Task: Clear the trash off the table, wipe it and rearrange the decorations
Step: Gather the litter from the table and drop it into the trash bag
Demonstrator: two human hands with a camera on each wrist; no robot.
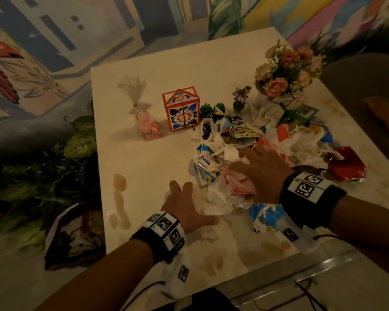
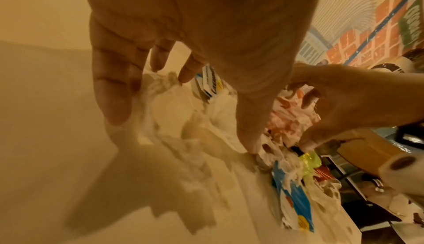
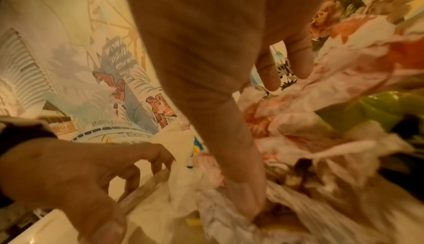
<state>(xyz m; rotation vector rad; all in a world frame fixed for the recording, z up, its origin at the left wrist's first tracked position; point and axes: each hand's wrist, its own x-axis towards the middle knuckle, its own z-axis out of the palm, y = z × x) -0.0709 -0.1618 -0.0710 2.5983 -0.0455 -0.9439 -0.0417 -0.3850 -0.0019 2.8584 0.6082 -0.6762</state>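
Note:
A heap of crumpled tissues and snack wrappers (image 1: 267, 140) covers the right half of the white table (image 1: 153, 158). My right hand (image 1: 258, 173) lies spread on top of it, thumb pressed into pink-stained paper (image 3: 286, 139). At the heap's near-left edge my left hand (image 1: 186, 205) touches a white tissue (image 1: 216, 203) with loosely spread fingers (image 2: 114, 93). Neither hand holds anything. The decorations are an orange floral box (image 1: 182, 110), a candy bag (image 1: 144, 117), small cactus pots (image 1: 206, 110), a zebra figure (image 1: 240, 95) and a flower bouquet (image 1: 285, 75).
Brownish spill stains (image 1: 119, 198) mark the table's left and near edges. A blue-and-white wrapper (image 1: 265, 216) lies under my right wrist, and a red foil wrapper (image 1: 346, 164) sits at the right. An open bag holding trash (image 1: 74, 236) stands on the floor, left of the table.

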